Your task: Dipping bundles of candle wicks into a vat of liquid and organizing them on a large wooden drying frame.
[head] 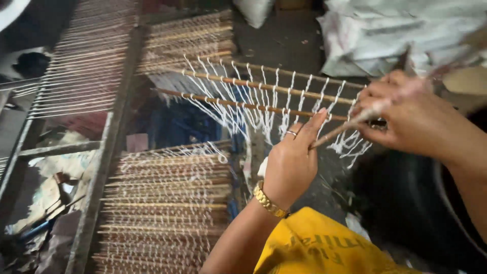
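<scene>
Wooden stick [337, 133] pinched between both hands, white strings [243, 109] hanging

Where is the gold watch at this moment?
In the head view, the gold watch is on the left wrist, low and centre, just above the yellow cloth.

Single head view, looking steeply down, close over hands [355, 137] and stick loom [167, 203].
</scene>
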